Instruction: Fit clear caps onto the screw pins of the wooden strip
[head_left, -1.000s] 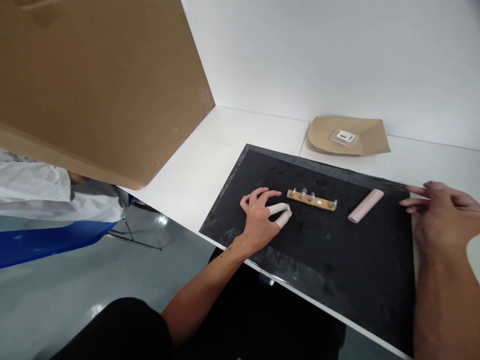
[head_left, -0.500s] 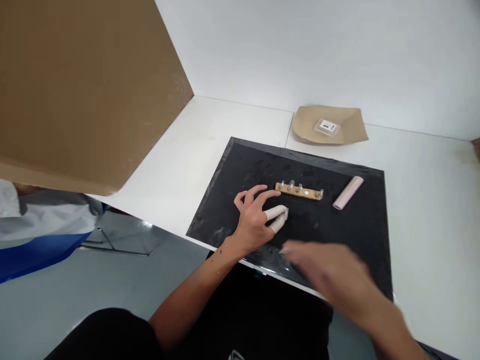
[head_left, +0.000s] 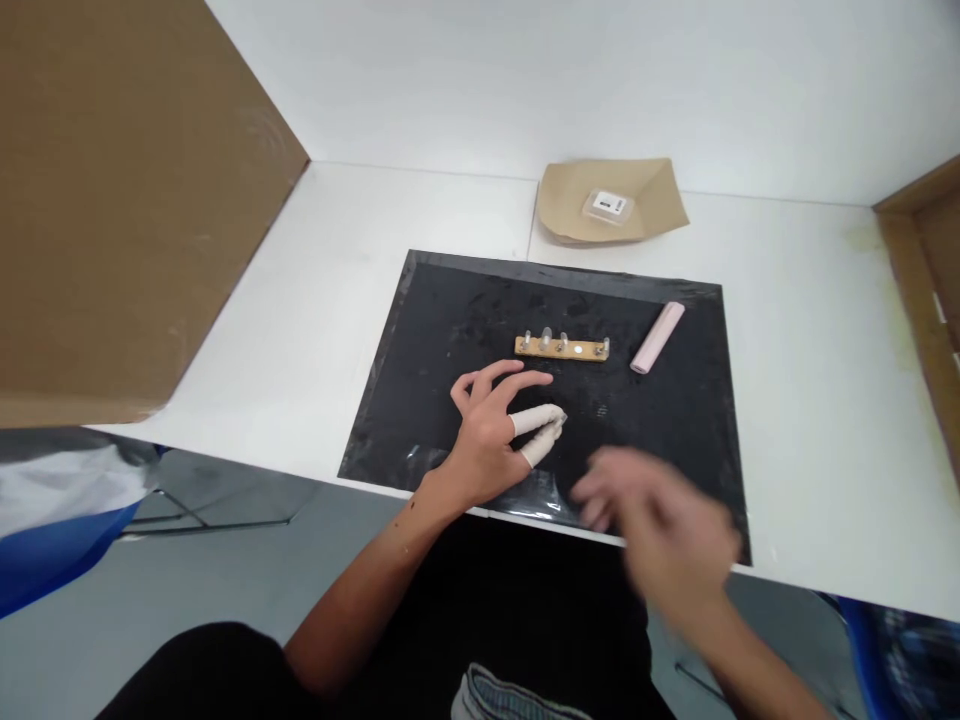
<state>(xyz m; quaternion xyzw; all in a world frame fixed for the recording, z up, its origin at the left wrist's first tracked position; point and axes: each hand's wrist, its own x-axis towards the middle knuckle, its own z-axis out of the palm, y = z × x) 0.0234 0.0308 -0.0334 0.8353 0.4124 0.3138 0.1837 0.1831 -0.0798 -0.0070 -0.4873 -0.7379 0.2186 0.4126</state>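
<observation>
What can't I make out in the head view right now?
Right hand: head view, blurred; whether it holds anything is unclear.
Small piece in the left hand: head view, mostly hidden by covered fingers.
Label print on the clear box: head view, too small.

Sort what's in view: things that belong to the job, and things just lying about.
Likely the job:
small piece pinched in the left hand
finger covers
strip
mat
perhaps the pink bar, untouched

Seemingly just lying about:
paper tray
clear box in it
</observation>
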